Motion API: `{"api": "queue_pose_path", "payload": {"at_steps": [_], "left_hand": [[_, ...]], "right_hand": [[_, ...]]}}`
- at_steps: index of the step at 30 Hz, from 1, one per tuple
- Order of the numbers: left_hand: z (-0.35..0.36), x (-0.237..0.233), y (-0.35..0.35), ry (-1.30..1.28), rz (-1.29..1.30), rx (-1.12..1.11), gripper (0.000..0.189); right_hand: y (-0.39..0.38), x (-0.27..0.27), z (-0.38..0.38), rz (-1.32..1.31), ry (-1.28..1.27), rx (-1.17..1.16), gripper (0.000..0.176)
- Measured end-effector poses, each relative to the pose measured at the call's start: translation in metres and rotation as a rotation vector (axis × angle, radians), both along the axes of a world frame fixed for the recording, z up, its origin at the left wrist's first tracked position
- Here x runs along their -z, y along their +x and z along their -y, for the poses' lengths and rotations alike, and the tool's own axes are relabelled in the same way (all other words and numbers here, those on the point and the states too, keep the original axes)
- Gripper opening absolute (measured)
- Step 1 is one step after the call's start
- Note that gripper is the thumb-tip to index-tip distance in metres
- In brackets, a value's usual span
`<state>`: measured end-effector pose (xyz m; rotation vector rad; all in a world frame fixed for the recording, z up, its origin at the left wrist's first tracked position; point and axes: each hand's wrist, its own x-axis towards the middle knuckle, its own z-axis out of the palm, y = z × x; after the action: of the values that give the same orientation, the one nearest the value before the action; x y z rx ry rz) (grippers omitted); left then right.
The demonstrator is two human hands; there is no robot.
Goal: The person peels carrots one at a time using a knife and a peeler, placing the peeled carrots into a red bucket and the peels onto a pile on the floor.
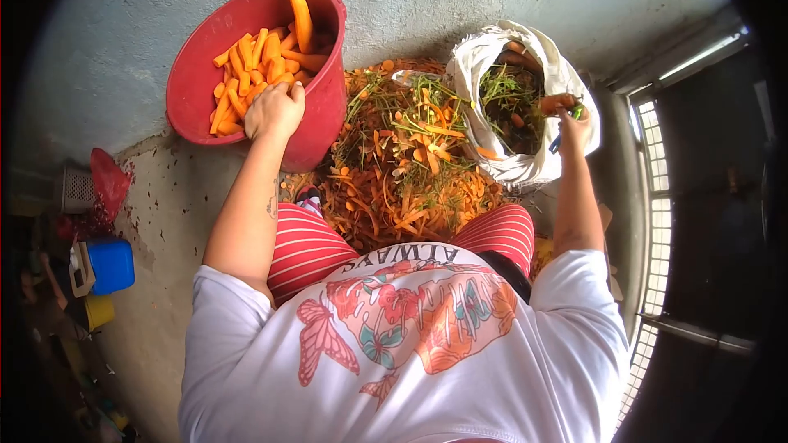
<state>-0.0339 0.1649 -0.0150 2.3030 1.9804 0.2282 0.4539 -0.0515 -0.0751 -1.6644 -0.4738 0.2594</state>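
Note:
My left hand (277,111) is at the near rim of a red bucket (316,119) that holds many peeled carrots (246,61). Its fingers curl down over the rim, and whether they hold anything is hidden. At the right, my right hand (576,125) grips a small tool with a blue and green handle (556,143). An unpeeled carrot (558,103) shows at the fingertips of that same hand. Just beside it stands an open white sack (472,74) with green tops and carrots inside.
A heap of orange peelings and green stems (394,164) covers the floor between bucket and sack. Behind is a grey wall (394,0). A blue container (111,266) and a grey basket (75,189) lie left; a metal grille (657,221) runs along the right.

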Motion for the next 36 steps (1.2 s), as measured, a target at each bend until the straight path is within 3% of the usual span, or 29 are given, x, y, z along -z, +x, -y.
{"api": "queue_pose_path", "payload": {"at_steps": [1, 2, 3, 4, 5, 6, 7, 8, 10, 12, 13, 14, 16, 17, 18, 20, 22, 25, 28, 33, 35, 36], "left_hand": [[0.001, 0.019, -0.002, 0.294, -0.022, 0.058, 0.038], [0.000, 0.033, -0.003, 0.593, -0.043, 0.111, 0.038], [0.029, 0.014, 0.018, 0.695, 0.044, 0.154, 0.030], [0.033, 0.021, 0.029, 0.592, 0.459, 0.487, 0.025], [0.052, 0.037, 0.053, 0.441, 0.695, 0.576, 0.021], [0.083, 0.040, 0.078, -0.124, 1.070, 0.556, 0.019], [0.100, 0.047, 0.096, -0.716, 1.235, 0.338, 0.031], [0.122, 0.019, 0.107, -1.201, 1.282, 0.062, 0.040], [0.135, 0.016, 0.106, -1.838, 1.497, 0.084, 0.038], [0.155, 0.016, 0.101, -1.736, 1.681, -0.021, 0.034], [0.153, 0.030, 0.095, -1.726, 1.596, -0.021, 0.032], [0.152, 0.045, 0.085, -1.763, 1.618, -0.009, 0.029], [0.154, 0.052, 0.062, -1.574, 1.605, 0.132, 0.032], [0.153, 0.055, 0.054, -1.488, 1.544, 0.131, 0.041], [0.156, 0.053, 0.050, -1.384, 1.460, 0.134, 0.042], [0.163, 0.052, 0.045, -1.180, 1.285, 0.140, 0.044], [0.168, 0.065, 0.044, -1.010, 1.331, 0.244, 0.048], [0.164, 0.107, 0.048, -0.772, 1.357, 0.398, 0.054], [0.166, 0.099, 0.041, -0.657, 1.097, 0.455, 0.054], [0.164, 0.096, 0.032, -0.839, 1.132, 0.590, 0.056], [0.172, 0.075, 0.029, -0.952, 1.067, 0.726, 0.061], [0.177, 0.073, 0.028, -1.036, 1.149, 0.637, 0.062]], "right_hand": [[-0.013, -0.020, 0.006, 0.040, -0.010, -0.068, 0.027], [-0.031, -0.040, 0.008, 0.270, -0.026, -0.105, 0.029], [-0.054, -0.056, 0.010, 0.500, -0.043, -0.141, 0.031], [-0.076, -0.065, 0.010, 0.728, -0.059, -0.174, 0.033], [-0.093, -0.069, 0.009, 0.864, 0.027, -0.318, 0.035], [-0.112, -0.071, 0.009, 0.994, 0.115, -0.467, 0.037], [-0.140, -0.077, 0.012, 1.064, 0.086, -0.526, 0.039], [-0.169, -0.084, 0.016, 1.135, 0.057, -0.586, 0.042], [-0.213, -0.090, 0.026, 1.154, -0.045, -0.786, 0.044], [-0.231, -0.071, 0.028, 1.211, -0.106, -0.865, 0.045], [-0.237, -0.070, 0.031, 1.185, -0.186, -0.934, 0.048], [-0.242, -0.069, 0.036, 1.084, -0.179, -0.949, 0.048], [-0.250, -0.067, 0.046, 0.883, -0.167, -0.974, 0.049], [-0.251, -0.056, 0.049, 0.675, -0.186, -0.969, 0.051], [-0.254, -0.050, 0.049, 0.657, -0.111, -0.941, 0.048], [-0.252, -0.046, 0.055, 0.513, -0.298, -1.043, 0.040], [-0.260, -0.052, 0.055, 0.596, -0.394, -1.154, 0.032], [-0.263, -0.040, 0.051, 0.691, -0.477, -1.194, 0.035], [-0.270, -0.040, 0.053, 0.695, -0.434, -1.200, 0.034], [-0.258, -0.023, 0.043, 0.957, -0.359, -1.204, 0.033], [-0.237, -0.012, 0.039, 0.859, -0.445, -1.173, 0.034], [-0.222, 0.001, 0.038, 0.807, -0.486, -1.152, 0.034]]}}
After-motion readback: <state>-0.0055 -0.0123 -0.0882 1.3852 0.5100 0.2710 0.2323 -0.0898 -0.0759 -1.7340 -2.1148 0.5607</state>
